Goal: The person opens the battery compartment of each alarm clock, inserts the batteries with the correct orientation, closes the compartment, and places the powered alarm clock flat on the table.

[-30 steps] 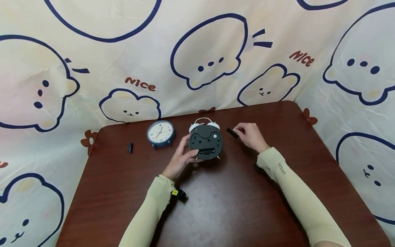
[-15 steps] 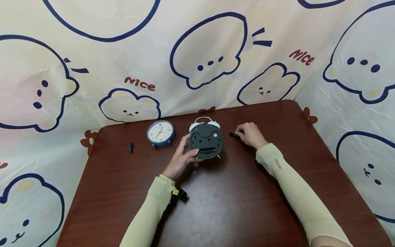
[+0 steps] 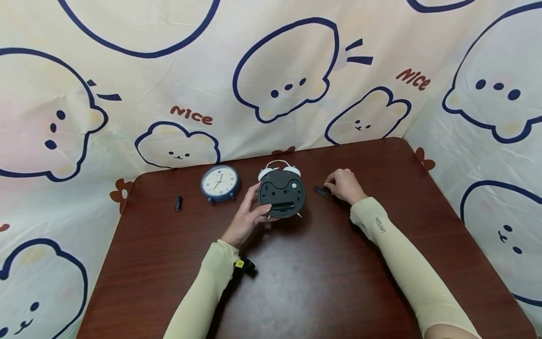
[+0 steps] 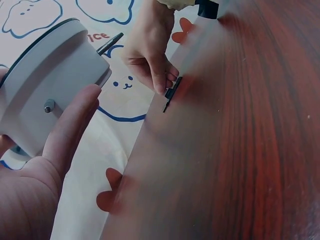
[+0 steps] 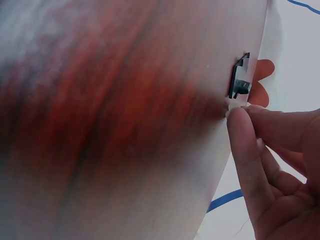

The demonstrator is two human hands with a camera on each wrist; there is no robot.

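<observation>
A twin-bell alarm clock (image 3: 281, 193), its dark back turned up, is held by my left hand (image 3: 247, 219). The thumb presses beside a long slot (image 3: 282, 206) low on that back. The left wrist view shows the clock's white side (image 4: 55, 85) against the palm. To the right, a small dark battery cover (image 3: 322, 191) lies at the tabletop. My right hand (image 3: 345, 186) is at its right end, thumb and fingertip together. The right wrist view shows the battery cover (image 5: 240, 77) just beyond the fingertips (image 5: 241, 120). Whether they still pinch its end is unclear.
A blue round clock (image 3: 220, 183) with a white dial stands left of the held clock. Further left, a dark battery (image 3: 179, 203) lies on the brown table (image 3: 288, 292). A patterned cloth (image 3: 186, 84) hangs behind the table's far edge.
My right hand has lowered the battery cover from a raised, tilted pose to the tabletop, where it lies flatter. The left hand and the held clock have barely moved.
</observation>
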